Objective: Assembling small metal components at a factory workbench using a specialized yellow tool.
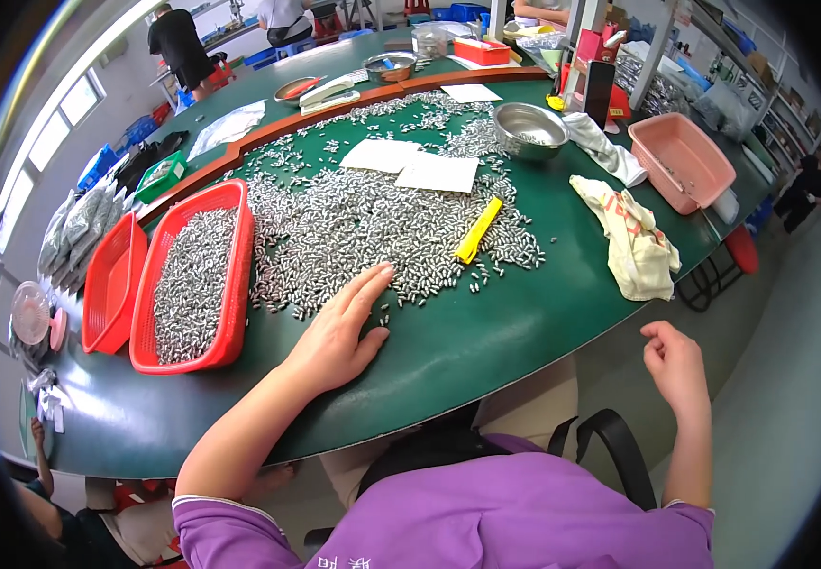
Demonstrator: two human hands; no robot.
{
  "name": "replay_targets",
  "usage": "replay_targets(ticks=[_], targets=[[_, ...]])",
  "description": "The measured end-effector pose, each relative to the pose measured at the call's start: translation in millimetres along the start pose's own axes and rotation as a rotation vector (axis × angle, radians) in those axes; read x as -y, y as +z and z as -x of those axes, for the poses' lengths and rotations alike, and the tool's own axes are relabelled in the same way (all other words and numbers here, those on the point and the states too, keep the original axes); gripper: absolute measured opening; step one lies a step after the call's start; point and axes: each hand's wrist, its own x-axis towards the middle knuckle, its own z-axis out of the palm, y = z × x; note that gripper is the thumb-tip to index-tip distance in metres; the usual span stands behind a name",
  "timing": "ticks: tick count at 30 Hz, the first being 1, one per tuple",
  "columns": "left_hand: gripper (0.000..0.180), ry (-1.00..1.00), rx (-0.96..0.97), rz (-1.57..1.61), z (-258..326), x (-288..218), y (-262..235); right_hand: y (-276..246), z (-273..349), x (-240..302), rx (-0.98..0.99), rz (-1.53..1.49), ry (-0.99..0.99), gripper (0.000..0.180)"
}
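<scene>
My left hand lies on the green table with its fingers stretched out. Its fingertips reach the near edge of a wide pile of small silver metal pieces, and a few loose pieces lie beside the thumb. Off the table's front edge at the right, my right hand hangs in the air, fingers curled in, with nothing showing in it. A yellow strip-like tool rests on the pile's right part. Two pale sheets of paper lie across its middle. Left of the pile, a red basket holds more such pieces.
Another red basket stands at far left beside grey bags. A brown wooden strip borders the pile's far side. Rightward are a metal bowl, a cream cloth and a pink basin. Other people are around the room.
</scene>
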Motion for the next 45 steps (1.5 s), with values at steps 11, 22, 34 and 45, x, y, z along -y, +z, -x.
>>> replay_targets(ticks=[11, 22, 34, 45], targets=[[0.018, -0.241, -0.632, 0.440, -9, 19, -11, 5, -88, 180, 0.318, -0.899, -0.532, 0.010], [0.009, -0.456, -0.361, 1.439, 5, 16, 0, 102, -126, 261, 0.651, -1.014, -0.826, 0.012], [0.013, -0.501, -0.218, 1.636, 8, 23, -8, 116, -130, 266, 0.635, -1.038, -0.921, 0.011], [0.019, -0.513, -0.157, 1.645, 8, 24, -8, 117, -114, 262, 0.180, -0.937, -1.099, 0.013]])
